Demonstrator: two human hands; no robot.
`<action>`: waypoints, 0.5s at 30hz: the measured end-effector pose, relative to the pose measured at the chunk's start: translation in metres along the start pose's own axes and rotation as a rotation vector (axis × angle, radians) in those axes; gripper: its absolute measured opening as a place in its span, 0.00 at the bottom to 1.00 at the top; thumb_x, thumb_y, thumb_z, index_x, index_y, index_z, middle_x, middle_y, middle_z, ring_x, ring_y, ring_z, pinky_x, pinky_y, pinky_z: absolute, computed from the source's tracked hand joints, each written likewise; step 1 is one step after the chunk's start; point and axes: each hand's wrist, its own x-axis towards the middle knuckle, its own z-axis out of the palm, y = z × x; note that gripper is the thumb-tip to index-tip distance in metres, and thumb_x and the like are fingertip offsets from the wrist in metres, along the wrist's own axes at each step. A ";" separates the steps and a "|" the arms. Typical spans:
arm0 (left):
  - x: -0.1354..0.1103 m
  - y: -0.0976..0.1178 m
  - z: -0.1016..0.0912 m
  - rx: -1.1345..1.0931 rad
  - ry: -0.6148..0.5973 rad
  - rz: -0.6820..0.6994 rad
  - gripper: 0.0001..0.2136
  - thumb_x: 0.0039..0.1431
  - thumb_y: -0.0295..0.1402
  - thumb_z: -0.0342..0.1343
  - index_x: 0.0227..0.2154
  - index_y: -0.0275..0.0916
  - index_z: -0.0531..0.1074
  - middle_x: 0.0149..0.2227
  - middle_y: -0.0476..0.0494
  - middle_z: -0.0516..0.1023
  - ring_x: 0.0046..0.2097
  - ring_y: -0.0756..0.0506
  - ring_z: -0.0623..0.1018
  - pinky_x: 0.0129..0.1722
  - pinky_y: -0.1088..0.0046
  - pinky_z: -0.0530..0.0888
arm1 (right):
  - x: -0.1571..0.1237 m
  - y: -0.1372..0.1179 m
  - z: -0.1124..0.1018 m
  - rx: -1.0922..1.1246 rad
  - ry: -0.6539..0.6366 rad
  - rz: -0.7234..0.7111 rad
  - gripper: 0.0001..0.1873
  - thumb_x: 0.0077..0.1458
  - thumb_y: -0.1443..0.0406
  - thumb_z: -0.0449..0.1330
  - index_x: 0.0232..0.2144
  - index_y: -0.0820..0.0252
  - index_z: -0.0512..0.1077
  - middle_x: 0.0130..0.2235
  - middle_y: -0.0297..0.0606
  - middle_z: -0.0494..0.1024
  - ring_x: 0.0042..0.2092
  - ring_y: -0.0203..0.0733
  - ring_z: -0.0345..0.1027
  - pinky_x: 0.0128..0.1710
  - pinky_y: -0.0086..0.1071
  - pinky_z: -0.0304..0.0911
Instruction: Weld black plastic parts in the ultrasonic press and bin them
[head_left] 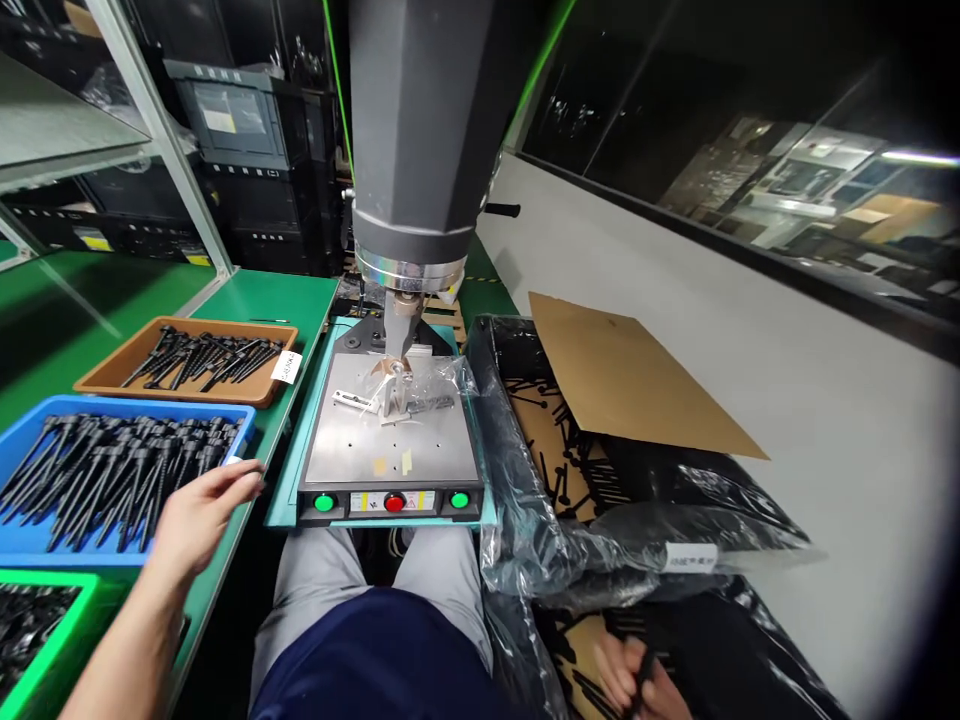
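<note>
Blurring over right hand (pixel 618 672), dark part (pixel 646 665)

The bare left forearm (pixel 135 645) slants from the near left edge toward the far right, ending in the bare left hand (pixel 191 520), its fingers loosely bent and tips pointing right. The bare right hand (pixel 637 678), at the near right, is blurred, fingers curled in a grip.

Navy top (pixel 382 655), light grey trousers (pixel 307 575), bare left hand (pixel 196 515), bare right hand (pixel 661 697)
</note>
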 end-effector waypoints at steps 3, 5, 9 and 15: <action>0.002 0.012 0.065 -0.304 -0.243 -0.015 0.25 0.30 0.46 0.73 0.32 0.36 0.80 0.38 0.37 0.82 0.38 0.40 0.81 0.47 0.60 0.76 | 0.004 -0.052 0.085 0.050 -0.372 -0.065 0.27 0.31 0.39 0.68 0.20 0.50 0.65 0.18 0.33 0.59 0.20 0.39 0.55 0.22 0.37 0.46; -0.004 0.019 0.098 -0.429 -0.379 -0.052 0.21 0.32 0.42 0.74 0.29 0.33 0.80 0.41 0.34 0.82 0.40 0.41 0.81 0.46 0.62 0.77 | 0.010 -0.078 0.145 -0.077 -0.501 -0.067 0.21 0.42 0.46 0.68 0.25 0.55 0.70 0.21 0.35 0.66 0.23 0.38 0.58 0.24 0.35 0.50; -0.025 0.033 0.131 -0.558 -0.566 -0.130 0.16 0.35 0.35 0.74 0.28 0.34 0.80 0.38 0.38 0.82 0.38 0.46 0.80 0.42 0.70 0.78 | 0.017 -0.096 0.232 -0.150 -0.556 -0.239 0.17 0.50 0.52 0.65 0.32 0.60 0.73 0.26 0.32 0.69 0.24 0.33 0.60 0.26 0.31 0.56; -0.037 0.036 0.128 -0.673 -0.546 -0.160 0.18 0.31 0.30 0.75 0.31 0.34 0.81 0.35 0.39 0.83 0.37 0.45 0.81 0.43 0.69 0.77 | 0.021 -0.091 0.269 -0.112 -0.583 -0.298 0.14 0.52 0.55 0.64 0.34 0.60 0.74 0.25 0.30 0.68 0.23 0.32 0.61 0.23 0.29 0.58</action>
